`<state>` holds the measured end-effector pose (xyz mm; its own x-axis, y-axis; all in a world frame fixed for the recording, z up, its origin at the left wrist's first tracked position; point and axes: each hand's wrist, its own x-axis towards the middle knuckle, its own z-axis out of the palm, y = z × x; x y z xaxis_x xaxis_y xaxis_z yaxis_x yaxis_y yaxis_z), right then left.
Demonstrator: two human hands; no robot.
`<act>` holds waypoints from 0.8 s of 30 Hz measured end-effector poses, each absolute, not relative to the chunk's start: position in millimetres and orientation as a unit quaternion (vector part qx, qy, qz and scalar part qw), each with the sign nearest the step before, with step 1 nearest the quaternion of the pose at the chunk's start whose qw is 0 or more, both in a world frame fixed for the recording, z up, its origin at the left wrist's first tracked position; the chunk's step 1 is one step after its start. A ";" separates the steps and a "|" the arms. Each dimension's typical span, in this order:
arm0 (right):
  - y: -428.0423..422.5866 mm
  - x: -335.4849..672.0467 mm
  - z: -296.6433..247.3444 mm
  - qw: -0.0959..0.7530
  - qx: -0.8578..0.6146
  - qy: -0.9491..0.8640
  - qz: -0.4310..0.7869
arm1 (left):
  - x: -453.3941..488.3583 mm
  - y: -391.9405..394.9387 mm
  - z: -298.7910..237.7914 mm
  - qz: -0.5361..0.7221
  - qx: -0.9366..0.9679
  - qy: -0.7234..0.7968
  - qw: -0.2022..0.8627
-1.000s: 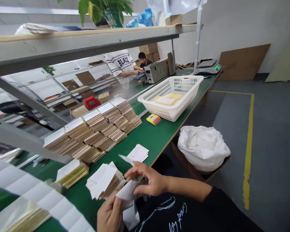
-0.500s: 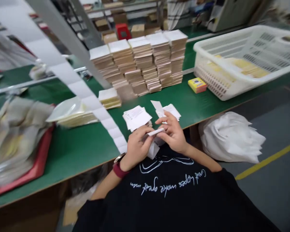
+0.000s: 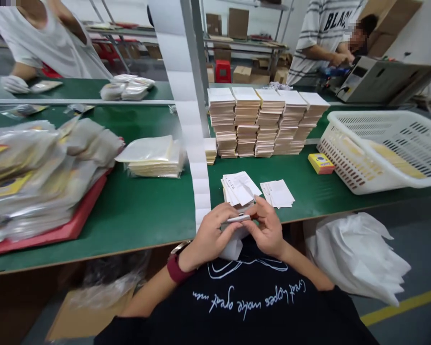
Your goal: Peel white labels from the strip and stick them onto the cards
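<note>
Pinching folded white paper (image 3: 239,218) betw. both hands, close to our body

We've got it at the near edge of the green table (image 3: 147,206), ends gripped by thumbs & fingertips of our L hand (image 3: 215,230) & R hand (image 3: 267,227), prob. so neither end slips & the fold lies flat. Both hands curl inward; neither is free. Loose paper (image 3: 232,250) hangs just below them; can't tell if it's the same piece.

Just L of our L hand, a long white strip (image 3: 187,96) hangs vertically, presumably for easy reach; its lower end goes out of sight behind that hand.

Right beyond our fingertips: card pile (image 3: 239,187), w/ a smaller pile (image 3: 280,194) beyond the R hand, both near, prob. to keep reaches short. Farther fwd, card stacks (image 3: 266,124) stand side by side, likely to save space.

Fwd-R of our R hand: yellow pack (image 3: 321,164) just beside the white basket (image 3: 359,177). Well L of our L hand: bagged stack (image 3: 153,155), then red tray (image 3: 89,206) heaped w/ plastic packets (image 3: 39,177), prob. so they don't slide off. White sack (image 3: 359,254) sits R of our R arm, below table lvl.
</note>
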<state>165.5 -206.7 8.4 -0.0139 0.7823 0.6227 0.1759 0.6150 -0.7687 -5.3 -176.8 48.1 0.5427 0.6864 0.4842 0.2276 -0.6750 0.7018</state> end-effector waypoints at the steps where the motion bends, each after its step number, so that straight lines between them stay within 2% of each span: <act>1: -205.7 163.4 7.5 0.605 -0.359 -0.670 0.239 | -7.4 -175.7 47.1 0.399 0.821 0.271 0.306; 11: -202.2 158.6 7.3 0.616 -0.375 -0.662 0.204 | -12.7 -160.1 40.2 0.419 0.828 0.244 0.280; 18: -202.7 155.0 10.9 0.631 -0.391 -0.642 0.193 | -11.8 -160.9 37.2 0.351 0.804 0.301 0.374; 24: -198.9 170.9 26.5 0.683 -0.379 -0.616 0.098 | -9.9 -160.6 36.1 0.272 0.829 0.272 0.406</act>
